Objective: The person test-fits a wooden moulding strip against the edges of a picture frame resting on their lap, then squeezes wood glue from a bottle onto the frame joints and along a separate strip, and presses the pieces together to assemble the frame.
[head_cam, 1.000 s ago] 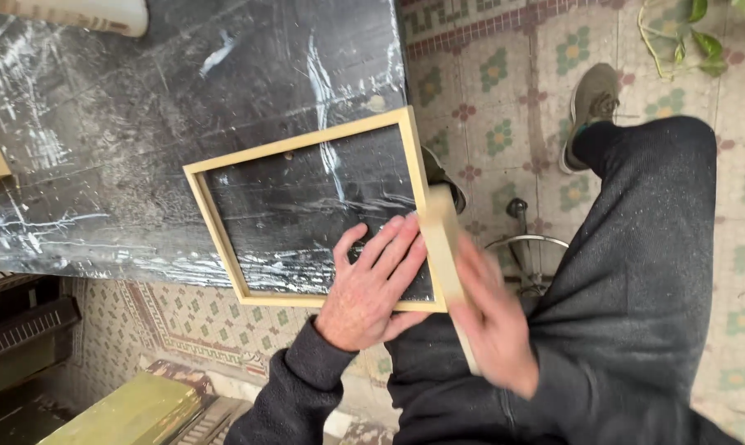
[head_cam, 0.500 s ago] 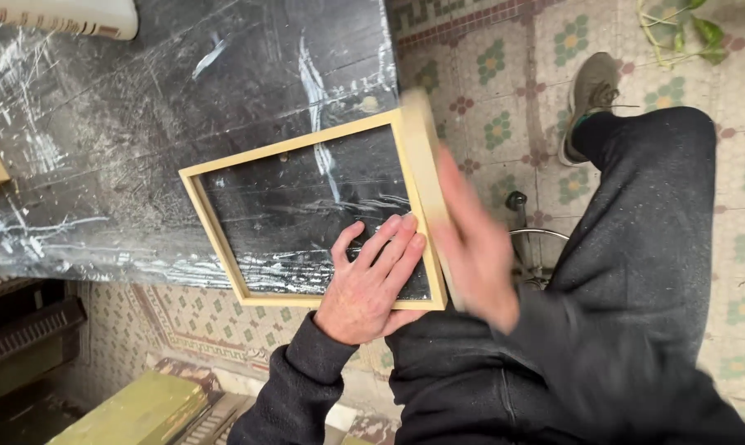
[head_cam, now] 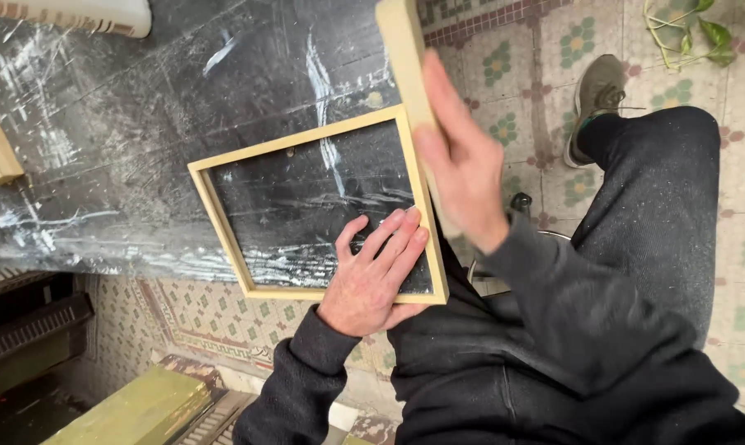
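Pale wood forms the square frame lying flat on the scratched black worktop; the left hand rests open, fingers spread, on the frame's near corner; the right hand is closed around a wooden block, raised above the frame's right edge.

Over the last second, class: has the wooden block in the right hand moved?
Yes. The wooden block, held in the right hand, has swung up from the wooden frame's near right corner to above its far right corner.
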